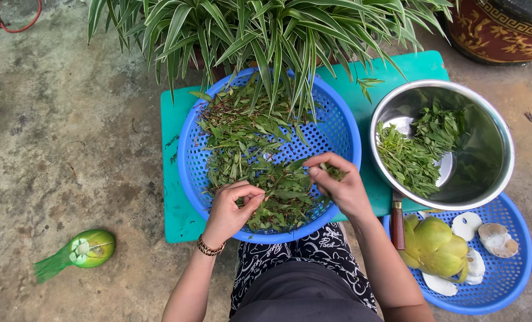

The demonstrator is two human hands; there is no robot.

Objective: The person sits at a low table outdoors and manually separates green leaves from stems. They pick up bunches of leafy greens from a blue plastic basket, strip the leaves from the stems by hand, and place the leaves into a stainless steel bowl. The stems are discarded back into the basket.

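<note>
Concrete floor (69,131) under low green tabletop (173,179). Blue basket (337,128) of leafy stems (242,149) sat on tabletop's left half, overhanging near edge. Left hand (230,211) over basket's near side, grip pinched on stems. Right hand (340,182) just beside it, grip pinching small sprig (333,172). Steel bowl (486,149) with picked greens (412,155) at tabletop's right edge. Potted plant (266,30) overhung far edge.

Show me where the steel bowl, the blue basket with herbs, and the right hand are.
steel bowl (497,140): head view, bare inner wall.
blue basket with herbs (337,128): head view, bare perforated wall.
right hand (340,182): head view, back of hand.
</note>
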